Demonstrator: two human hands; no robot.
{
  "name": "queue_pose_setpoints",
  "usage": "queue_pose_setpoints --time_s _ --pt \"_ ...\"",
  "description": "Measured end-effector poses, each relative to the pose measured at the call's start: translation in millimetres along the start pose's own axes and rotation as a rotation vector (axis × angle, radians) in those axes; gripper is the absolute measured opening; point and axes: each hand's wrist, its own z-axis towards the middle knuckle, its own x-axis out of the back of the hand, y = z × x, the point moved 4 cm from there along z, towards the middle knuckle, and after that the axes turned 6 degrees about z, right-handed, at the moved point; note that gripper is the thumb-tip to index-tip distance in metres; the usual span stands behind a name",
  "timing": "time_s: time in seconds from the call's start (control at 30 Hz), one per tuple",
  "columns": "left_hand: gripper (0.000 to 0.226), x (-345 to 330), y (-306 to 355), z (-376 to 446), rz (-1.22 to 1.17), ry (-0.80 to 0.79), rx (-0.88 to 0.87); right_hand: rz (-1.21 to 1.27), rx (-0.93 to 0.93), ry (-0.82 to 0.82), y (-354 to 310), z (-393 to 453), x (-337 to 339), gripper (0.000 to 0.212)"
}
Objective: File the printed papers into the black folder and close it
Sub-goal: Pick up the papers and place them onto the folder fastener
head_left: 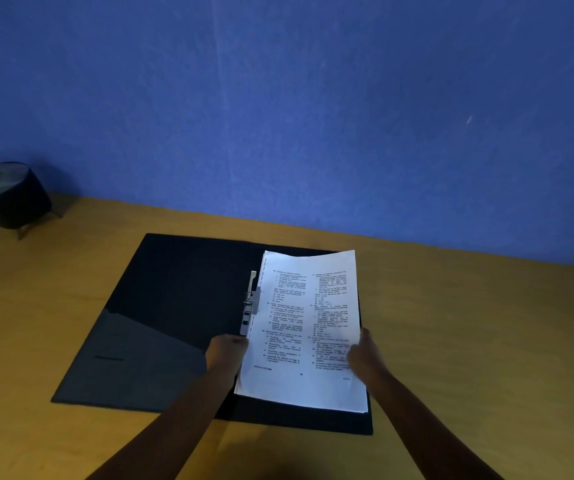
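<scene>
While the black folder (161,327) lies open on the worktop (486,341), the printed papers (306,327) sit over its right half beside the metal clip (251,303); left hand (225,355) and right hand (365,358) grip their side edges, fingers curled.

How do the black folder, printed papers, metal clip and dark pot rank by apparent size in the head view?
1. black folder
2. printed papers
3. dark pot, though it sits farther away
4. metal clip

papers (304,327) on open folder's (161,306) right half | clip (250,303) left of papers | pot (10,195) far left
</scene>
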Motion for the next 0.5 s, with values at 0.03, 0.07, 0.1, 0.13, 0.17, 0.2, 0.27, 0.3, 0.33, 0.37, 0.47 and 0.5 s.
queue_pose_setpoints --time_s 0.03,0.07,0.1,0.13,0.17,0.2,0.27,0.3,0.33,0.37,0.47,0.5 --pt "0.034 2 -1 1 0.000 0.009 -0.001 -0.004 -0.002 -0.006 -1 0 -1 0.038" --pt "0.033 3 -1 2 -0.003 0.015 0.000 -0.006 0.000 -0.011 -1 0 -2 0.037" --pt "0.032 4 -1 3 -0.005 0.017 -0.003 -0.012 0.002 -0.016 -2 0 -2 0.036" --pt "0.029 5 -2 4 -0.004 0.016 -0.013 -0.017 0.005 -0.017 -2 1 -3 0.035" --pt "0.026 5 -2 4 0.005 0.013 -0.033 -0.019 0.007 -0.018 -2 1 -4 0.035" --pt "0.022 6 -2 3 0.029 0.013 -0.065 -0.019 0.008 -0.014 -2 2 -4 0.035" --pt "0.017 10 1 -1 0.125 0.041 -0.156 -0.021 0.007 0.003 -4 0 -3 0.037" --pt "0.017 13 2 -4 0.176 0.069 -0.200 -0.037 0.009 0.017 -5 -2 -2 0.039" --pt "0.017 15 4 -7 0.220 0.099 -0.240 -0.072 0.014 0.038 -5 -3 -1 0.040" --pt "0.017 18 5 -9 0.260 0.127 -0.281 -0.117 0.020 0.062 -4 -4 0 0.042" --pt "0.016 20 6 -12 0.341 0.160 -0.387 -0.185 0.062 0.124 -2 -5 1 0.046" --pt "0.016 19 5 -13 0.353 0.160 -0.410 -0.210 0.074 0.134 -2 -6 1 0.045"
